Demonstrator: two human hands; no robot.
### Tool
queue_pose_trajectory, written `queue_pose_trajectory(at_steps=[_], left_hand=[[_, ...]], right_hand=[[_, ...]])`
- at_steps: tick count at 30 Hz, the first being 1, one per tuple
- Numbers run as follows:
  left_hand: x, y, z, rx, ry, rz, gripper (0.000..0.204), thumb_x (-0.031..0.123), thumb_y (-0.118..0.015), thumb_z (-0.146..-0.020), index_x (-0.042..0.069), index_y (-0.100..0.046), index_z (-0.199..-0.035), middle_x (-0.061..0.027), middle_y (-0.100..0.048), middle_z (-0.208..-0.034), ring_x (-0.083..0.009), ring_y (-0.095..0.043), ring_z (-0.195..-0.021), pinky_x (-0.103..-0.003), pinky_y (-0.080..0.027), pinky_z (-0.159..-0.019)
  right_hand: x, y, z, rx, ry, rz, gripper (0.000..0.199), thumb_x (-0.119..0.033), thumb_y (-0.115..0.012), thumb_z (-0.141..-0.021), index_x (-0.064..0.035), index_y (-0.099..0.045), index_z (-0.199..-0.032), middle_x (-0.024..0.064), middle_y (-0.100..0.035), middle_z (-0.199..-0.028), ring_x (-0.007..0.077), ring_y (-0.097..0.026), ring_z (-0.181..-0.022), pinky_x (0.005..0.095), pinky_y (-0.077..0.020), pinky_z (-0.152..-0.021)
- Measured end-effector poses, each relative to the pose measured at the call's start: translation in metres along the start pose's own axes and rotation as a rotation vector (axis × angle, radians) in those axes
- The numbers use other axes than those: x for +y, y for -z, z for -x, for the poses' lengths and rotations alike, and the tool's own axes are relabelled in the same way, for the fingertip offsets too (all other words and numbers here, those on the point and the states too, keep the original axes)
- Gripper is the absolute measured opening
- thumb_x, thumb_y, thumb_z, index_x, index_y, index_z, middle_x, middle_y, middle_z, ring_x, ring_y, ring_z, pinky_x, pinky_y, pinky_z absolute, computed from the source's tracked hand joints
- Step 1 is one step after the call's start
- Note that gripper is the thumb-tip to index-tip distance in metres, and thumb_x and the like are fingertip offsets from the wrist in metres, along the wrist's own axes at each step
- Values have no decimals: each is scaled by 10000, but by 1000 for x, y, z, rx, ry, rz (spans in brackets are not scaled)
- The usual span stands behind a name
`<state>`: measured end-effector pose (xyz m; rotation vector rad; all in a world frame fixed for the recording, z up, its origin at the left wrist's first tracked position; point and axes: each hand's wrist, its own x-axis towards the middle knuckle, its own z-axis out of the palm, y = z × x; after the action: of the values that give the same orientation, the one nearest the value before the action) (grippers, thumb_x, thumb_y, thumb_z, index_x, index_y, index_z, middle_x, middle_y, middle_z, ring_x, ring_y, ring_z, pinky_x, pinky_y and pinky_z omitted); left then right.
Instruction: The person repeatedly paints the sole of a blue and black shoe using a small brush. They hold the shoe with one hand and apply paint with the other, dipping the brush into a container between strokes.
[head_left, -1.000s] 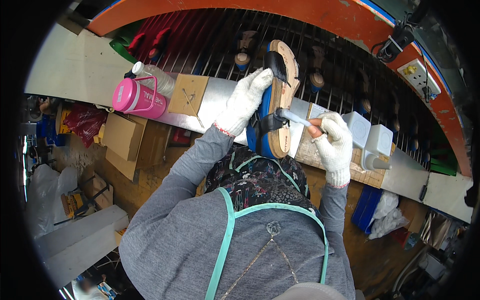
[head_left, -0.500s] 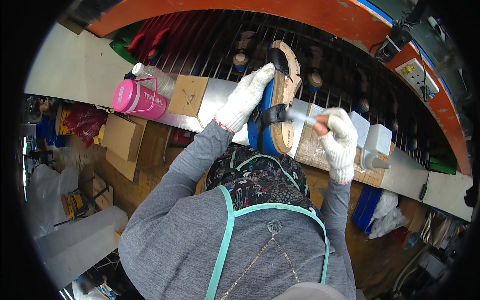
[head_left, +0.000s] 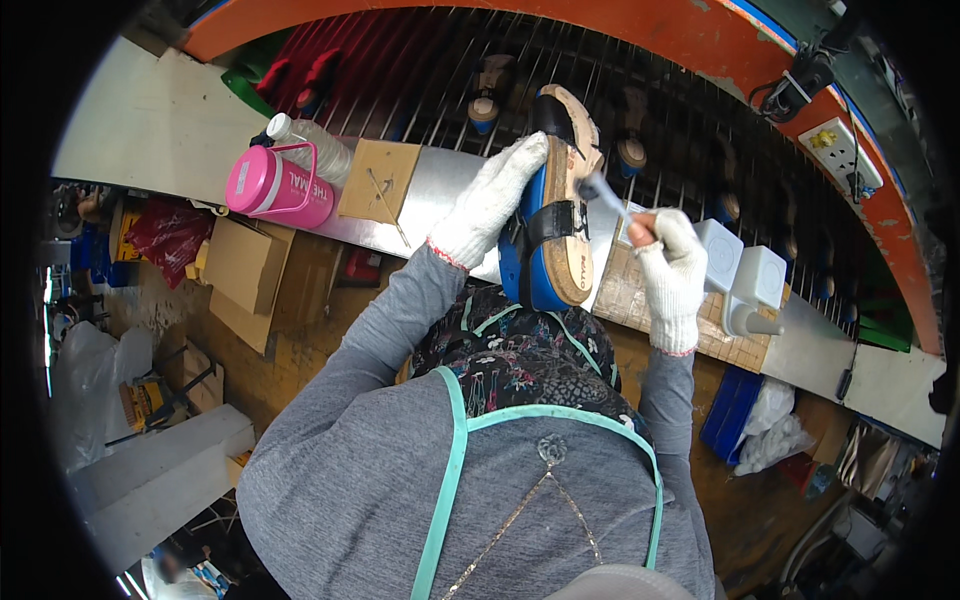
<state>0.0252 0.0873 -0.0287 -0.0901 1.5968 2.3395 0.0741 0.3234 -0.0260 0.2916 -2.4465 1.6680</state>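
Observation:
My left hand (head_left: 492, 200), in a white knit glove, grips the side of a blue shoe last (head_left: 536, 278). A tan insole (head_left: 575, 265) covers its upward face, and black straps (head_left: 550, 224) wrap over the edges. The last stands tilted, its lower end near my apron. In my gloved right hand (head_left: 674, 275), thumb and fingers bare at the tips pinch the pale handle of a small brush (head_left: 612, 200). The dark brush head is at the insole's right edge, above the middle strap; whether it touches is blurred.
Behind the metal ledge, more shoe lasts (head_left: 482, 112) rest on a rod conveyor (head_left: 430, 90). A pink jug (head_left: 285, 190), a clear bottle (head_left: 320, 150) and a cardboard piece (head_left: 378, 182) are at left. White containers (head_left: 757, 278) stand on a brown board (head_left: 640, 290) at right.
The brush has moved up along the insole, from beside the middle strap to above it. My right hand has shifted slightly left and up; the left hand stays on the last.

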Motion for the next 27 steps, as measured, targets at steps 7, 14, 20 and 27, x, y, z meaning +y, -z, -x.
queue_pose_trajectory(at_steps=[7,14,20,27], left_hand=[[2,3,16,179,-67,-127,591,449,-528,-1032,4,-496,-1419,-110,-605,-1308,-157,-595,-1167,-307,-479,-1021],[5,2,18,230,-28,-114,650,455,-586,-1000,-21,-474,-1428,-121,-601,-1296,-159,-592,-1157,-301,-489,-1000],[2,5,17,165,-59,-108,603,445,-581,-1003,-9,-505,-1392,-94,-631,-1219,-132,-618,-1080,-280,-515,-939],[6,10,13,176,-31,-137,680,482,-607,-972,-20,-504,-1420,-151,-606,-1311,-179,-583,-1169,-304,-456,-1026]], right_hand=[[-18,12,33,-182,-161,-35,221,-182,-755,-852,23,-737,-933,61,-615,-852,151,-569,-782,297,-441,-659],[-29,10,33,-117,-71,187,175,-166,-748,-842,-10,-743,-921,70,-637,-859,187,-586,-791,315,-434,-722],[-30,1,24,-44,48,372,165,-184,-764,-822,-45,-754,-910,63,-657,-868,208,-584,-807,330,-405,-800],[-21,1,10,-120,71,219,176,-190,-781,-794,-41,-754,-884,82,-659,-861,224,-596,-837,337,-428,-782]])
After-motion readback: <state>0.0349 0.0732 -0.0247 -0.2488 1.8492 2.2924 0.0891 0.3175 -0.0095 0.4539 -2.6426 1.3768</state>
